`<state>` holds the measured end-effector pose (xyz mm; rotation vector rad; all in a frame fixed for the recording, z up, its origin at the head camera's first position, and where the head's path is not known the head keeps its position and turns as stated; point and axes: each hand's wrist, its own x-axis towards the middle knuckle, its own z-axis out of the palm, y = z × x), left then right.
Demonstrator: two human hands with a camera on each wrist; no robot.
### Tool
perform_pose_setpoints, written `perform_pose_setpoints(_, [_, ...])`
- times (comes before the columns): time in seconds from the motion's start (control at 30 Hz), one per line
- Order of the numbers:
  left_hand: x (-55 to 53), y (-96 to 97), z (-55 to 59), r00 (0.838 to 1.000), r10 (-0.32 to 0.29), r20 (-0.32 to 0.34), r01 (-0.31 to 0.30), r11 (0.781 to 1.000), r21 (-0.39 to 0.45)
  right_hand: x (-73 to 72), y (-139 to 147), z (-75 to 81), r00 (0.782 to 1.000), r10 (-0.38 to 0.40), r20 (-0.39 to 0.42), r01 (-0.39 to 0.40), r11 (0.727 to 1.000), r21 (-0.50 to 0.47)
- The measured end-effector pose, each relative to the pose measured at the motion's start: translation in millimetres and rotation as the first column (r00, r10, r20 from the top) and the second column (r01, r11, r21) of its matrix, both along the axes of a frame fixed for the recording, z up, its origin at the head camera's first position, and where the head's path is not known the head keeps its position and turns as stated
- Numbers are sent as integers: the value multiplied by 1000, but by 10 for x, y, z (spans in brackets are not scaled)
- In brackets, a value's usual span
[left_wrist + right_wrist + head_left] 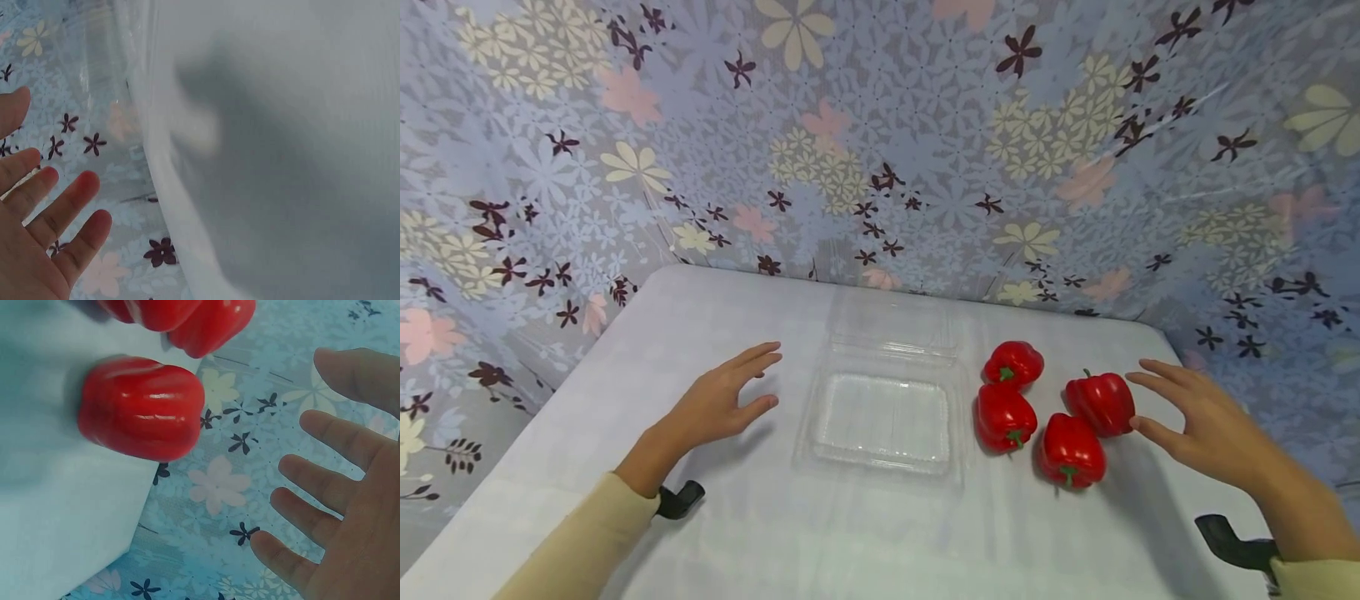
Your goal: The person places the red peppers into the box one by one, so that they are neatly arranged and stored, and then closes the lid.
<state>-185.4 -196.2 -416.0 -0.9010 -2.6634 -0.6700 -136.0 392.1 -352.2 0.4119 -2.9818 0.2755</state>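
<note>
My left hand (718, 398) hovers left of a clear plastic clamshell container (880, 467), its fingers extended and holding nothing. The container lies with its lid (891, 321) folded back toward the far edge of the table. To its right sit several red bell peppers: one at the back (1015, 363), one nearest the container (1004, 417), one in front (1072, 451) and one at the right (1101, 403). Close to that right pepper my right hand (1206, 421) is held with spread fingers, and the right wrist view shows a gap between the hand and a pepper (142, 407).
A white cloth covers the table (760, 533). Behind it and at both sides hangs a flower-patterned fabric (910, 150). A black strap piece (681, 500) sticks out at the left wrist and another (1232, 542) at the right wrist.
</note>
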Motion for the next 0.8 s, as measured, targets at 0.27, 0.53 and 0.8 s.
perform_pose_setpoints(0.27, [-23,182,-95,994,-79,71,77,997,32,-17,-83,-74,1000,16,16,-16,1000,-8])
perform_pose_setpoints(0.53, [-93,313,-172,971,-172,165,149,978,144,-25,-118,-101,997,-4,81,4,1000,4])
perform_pose_setpoints(0.8, [-136,349,-186,929,-246,276,180,953,243,-19,-121,-131,997,20,71,-20,1000,1])
